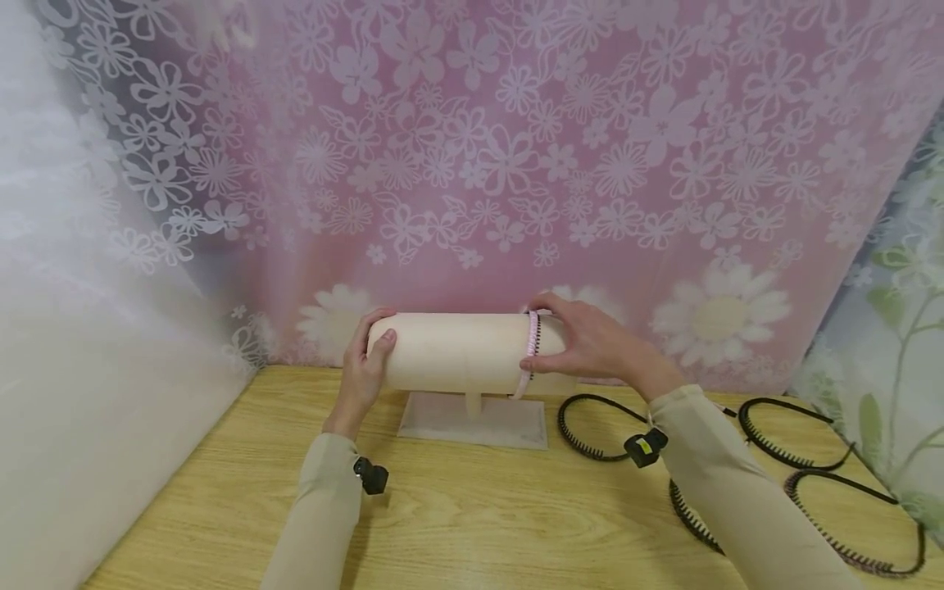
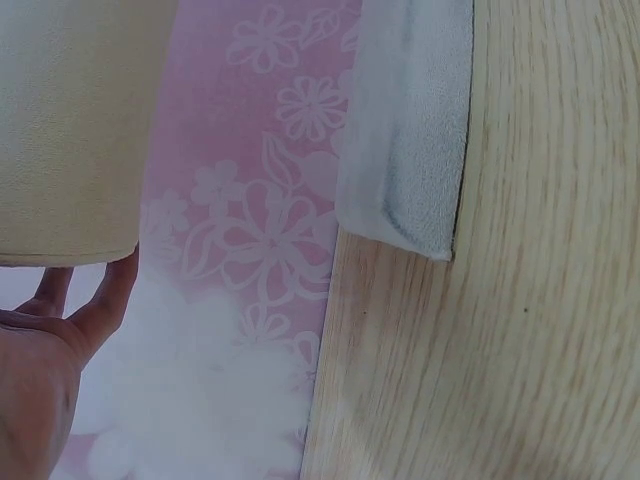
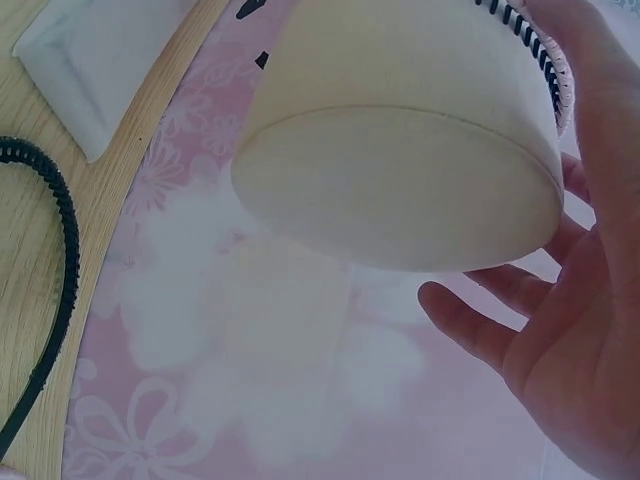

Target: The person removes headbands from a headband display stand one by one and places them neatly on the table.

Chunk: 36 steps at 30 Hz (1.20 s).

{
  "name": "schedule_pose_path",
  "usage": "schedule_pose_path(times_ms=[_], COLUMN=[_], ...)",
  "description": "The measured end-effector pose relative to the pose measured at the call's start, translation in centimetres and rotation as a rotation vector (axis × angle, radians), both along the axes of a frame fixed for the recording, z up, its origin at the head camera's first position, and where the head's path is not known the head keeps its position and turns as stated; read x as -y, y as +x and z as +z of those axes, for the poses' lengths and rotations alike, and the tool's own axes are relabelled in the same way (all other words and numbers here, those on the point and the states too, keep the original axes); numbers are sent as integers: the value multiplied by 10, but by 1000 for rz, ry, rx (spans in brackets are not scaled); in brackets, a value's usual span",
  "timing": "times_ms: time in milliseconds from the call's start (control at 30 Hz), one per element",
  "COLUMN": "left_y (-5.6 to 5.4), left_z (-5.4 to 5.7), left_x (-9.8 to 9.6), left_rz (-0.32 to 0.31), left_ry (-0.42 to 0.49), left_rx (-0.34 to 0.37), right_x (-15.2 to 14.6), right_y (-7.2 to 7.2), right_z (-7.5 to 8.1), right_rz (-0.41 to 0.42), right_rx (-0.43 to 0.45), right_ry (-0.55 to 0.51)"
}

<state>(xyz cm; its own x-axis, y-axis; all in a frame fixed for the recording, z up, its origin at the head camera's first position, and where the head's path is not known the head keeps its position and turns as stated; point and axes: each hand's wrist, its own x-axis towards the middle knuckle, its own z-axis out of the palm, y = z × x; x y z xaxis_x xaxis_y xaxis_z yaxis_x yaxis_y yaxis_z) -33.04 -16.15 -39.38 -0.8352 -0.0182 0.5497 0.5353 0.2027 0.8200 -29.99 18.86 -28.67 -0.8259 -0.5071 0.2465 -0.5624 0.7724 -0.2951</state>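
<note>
A cream padded cylinder (image 1: 450,352) lies sideways on a short post over a pale rectangular base (image 1: 472,422), forming a headband display stand. My left hand (image 1: 361,377) grips the cylinder's left end, thumb on the near side. Near the right end, a pink headband (image 1: 532,332) with black comb teeth curves over the cylinder. My right hand (image 1: 593,340) holds this headband, thumb on the near side and fingers at the top and behind. In the right wrist view, black teeth (image 3: 548,62) show against the cylinder, while the right end face (image 3: 390,190) is uncovered.
Several dark toothed headbands lie on the wood-grain table (image 1: 457,508) at the right, including one black headband (image 1: 578,448) beside the base and another headband (image 1: 693,524) partly hidden by my right forearm. A pink floral curtain (image 1: 501,188) hangs close behind the stand.
</note>
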Motion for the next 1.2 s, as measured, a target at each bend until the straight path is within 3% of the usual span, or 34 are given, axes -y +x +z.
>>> schedule_pose_path(times_ms=[300, 633, 933, 1200], left_y=[-1, -1, 1, 1], left_z=[1, 0, -2, 1], left_x=[-1, -1, 0, 0], left_rz=[-1, -6, -5, -3], left_ry=[3, 7, 10, 14], left_rx=[34, -2, 4, -2], right_x=[-7, -14, -15, -16], right_y=[2, 4, 4, 4], right_z=[-4, -3, -5, -4], right_rz=[-22, -31, -39, -37], right_rx=[-28, -26, 12, -4], right_ry=[8, -8, -12, 5])
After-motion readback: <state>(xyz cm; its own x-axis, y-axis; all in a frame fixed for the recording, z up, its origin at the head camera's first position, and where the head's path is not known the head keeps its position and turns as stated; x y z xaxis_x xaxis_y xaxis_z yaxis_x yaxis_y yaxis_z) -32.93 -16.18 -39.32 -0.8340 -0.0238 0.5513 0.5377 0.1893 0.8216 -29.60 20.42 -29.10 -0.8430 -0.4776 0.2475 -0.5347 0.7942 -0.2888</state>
